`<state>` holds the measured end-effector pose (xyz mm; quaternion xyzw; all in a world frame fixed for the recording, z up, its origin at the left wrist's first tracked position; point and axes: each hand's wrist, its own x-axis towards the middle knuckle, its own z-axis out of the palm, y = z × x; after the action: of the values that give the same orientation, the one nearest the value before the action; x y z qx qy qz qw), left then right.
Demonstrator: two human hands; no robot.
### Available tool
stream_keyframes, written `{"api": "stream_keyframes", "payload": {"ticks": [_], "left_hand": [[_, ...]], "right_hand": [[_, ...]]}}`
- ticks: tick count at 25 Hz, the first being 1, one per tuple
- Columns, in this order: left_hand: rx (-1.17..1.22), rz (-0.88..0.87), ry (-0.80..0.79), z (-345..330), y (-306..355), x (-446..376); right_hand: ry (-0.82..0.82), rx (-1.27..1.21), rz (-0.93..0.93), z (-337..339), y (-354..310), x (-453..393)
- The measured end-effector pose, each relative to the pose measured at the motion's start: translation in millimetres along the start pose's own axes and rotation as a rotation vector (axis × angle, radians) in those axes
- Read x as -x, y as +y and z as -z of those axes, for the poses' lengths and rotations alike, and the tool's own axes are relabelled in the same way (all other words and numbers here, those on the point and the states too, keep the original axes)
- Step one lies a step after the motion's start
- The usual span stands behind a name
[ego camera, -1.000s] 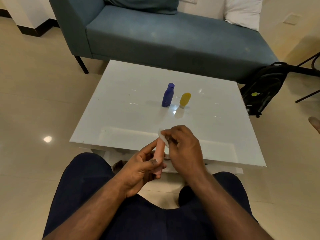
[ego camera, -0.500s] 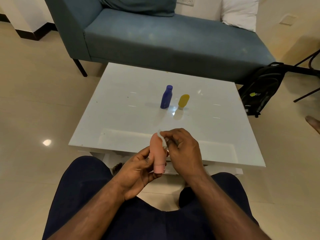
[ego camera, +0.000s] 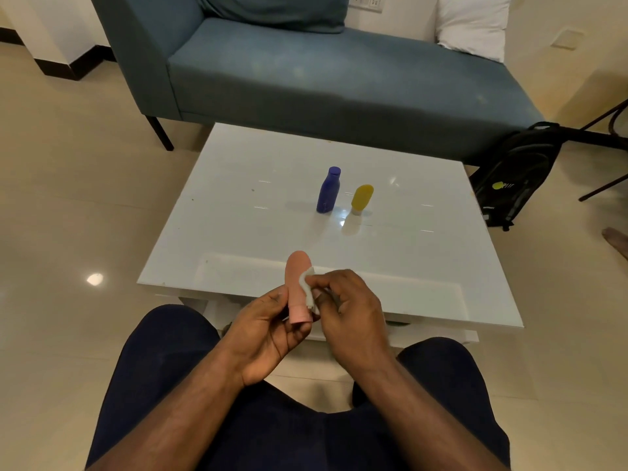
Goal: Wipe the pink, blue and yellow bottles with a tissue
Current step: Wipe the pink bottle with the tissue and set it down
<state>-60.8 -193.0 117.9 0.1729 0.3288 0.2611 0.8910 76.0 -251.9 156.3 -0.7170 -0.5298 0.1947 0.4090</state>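
The left hand [ego camera: 268, 331] holds the pink bottle [ego camera: 298, 285] by its lower end, where the cap is; its grip is curled around the cap, and the rounded body of the bottle points up and away from the person. The bottle is in the air, above the near edge of the white table [ego camera: 238, 232] and in front of the knees. The right hand [ego camera: 350, 311] pinches a small white tissue [ego camera: 307, 288] between the thumb and the fingers and presses it on the right side of the pink bottle, at 3 o'clock of it. So both grips are narrow and each one is holding something.

The blue bottle [ego camera: 328, 190] stands upright near the middle of the table, at about 12 o'clock from the hands. The yellow bottle [ego camera: 361, 198] stands just beside it, at its 3 o'clock, with the cap down; the two do not touch. All three bottles are closed, and what is inside them I cannot tell because they are not transparent.

Behind the table is a blue-grey sofa [ego camera: 339, 79] with a white pillow [ego camera: 472, 25]. A black backpack [ego camera: 516, 175] leans on the floor at 2 o'clock of the table.
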Motion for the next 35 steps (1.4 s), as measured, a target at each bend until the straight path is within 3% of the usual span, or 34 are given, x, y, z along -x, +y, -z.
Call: {"api": "stream_keyframes", "payload": {"ticks": [16, 21, 26, 31, 35], "left_hand": [[-0.13, 0.015, 0.029, -6.8, -1.1, 3.8], [-0.142, -0.033, 0.114, -1.6, -0.5, -1.4], [-0.159, -0.029, 0.109, -3.3, -3.5, -1.5], [-0.184, -0.056, 0.174, -0.2, -1.5, -3.6], [-0.19, -0.041, 0.164, -2.3, -4.0, -3.3]], "right_hand": [[-0.047, 0.144, -0.033, 9.3, 9.4, -18.9], [-0.182, 0.209, 0.087, 3.8, 1.1, -0.1], [-0.121, 0.264, 0.019, 5.7, 13.4, -17.6], [-0.228, 0.205, 0.125, 0.6, -0.1, 8.2], [-0.117, 0.242, 0.022, 2.5, 15.2, -15.2]]}}
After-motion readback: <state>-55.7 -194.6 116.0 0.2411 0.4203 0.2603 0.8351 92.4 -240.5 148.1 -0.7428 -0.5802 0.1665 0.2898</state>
